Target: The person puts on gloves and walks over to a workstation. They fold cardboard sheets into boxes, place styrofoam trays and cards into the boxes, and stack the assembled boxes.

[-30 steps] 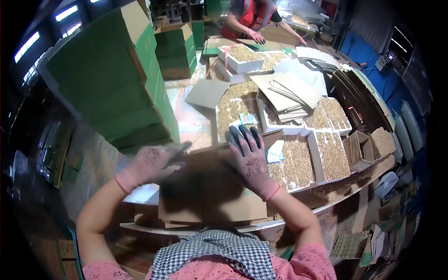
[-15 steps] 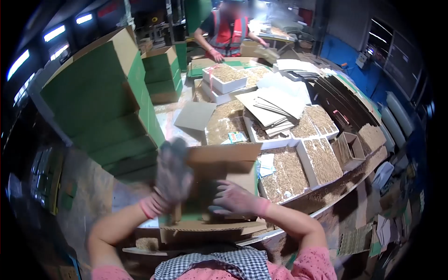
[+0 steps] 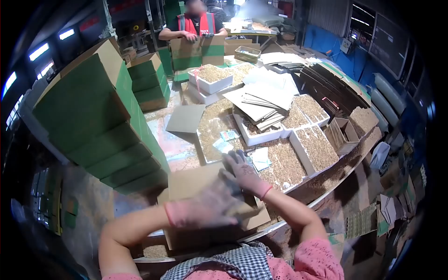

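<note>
A brown cardboard box [image 3: 189, 179] lies at the near edge of the worktable, with flaps partly raised. My left hand [image 3: 205, 207], gloved and smeared by motion, is over the middle of the box; its fingers are too blurred to read. At the box's far right corner my right hand [image 3: 241, 173], also gloved, rests on a flap with its fingers apart. Small printed packets [image 3: 228, 135] and a white-blue packet [image 3: 261, 158] lie on the brown grainy filling just beyond my right hand.
Stacked green boxes [image 3: 84, 121] rise on the left. White trays [image 3: 315, 149] of grainy material and cardboard sheets [image 3: 261, 105] stand to the right. A loose grey board [image 3: 185, 118] lies ahead. Across the table, a co-worker [image 3: 196, 23] holds a green-brown box [image 3: 212, 50].
A panel that stood up at the box's far side now lies over its top. My left hand has moved right across the box, my right hand to its far corner. The co-worker now holds a box upright.
</note>
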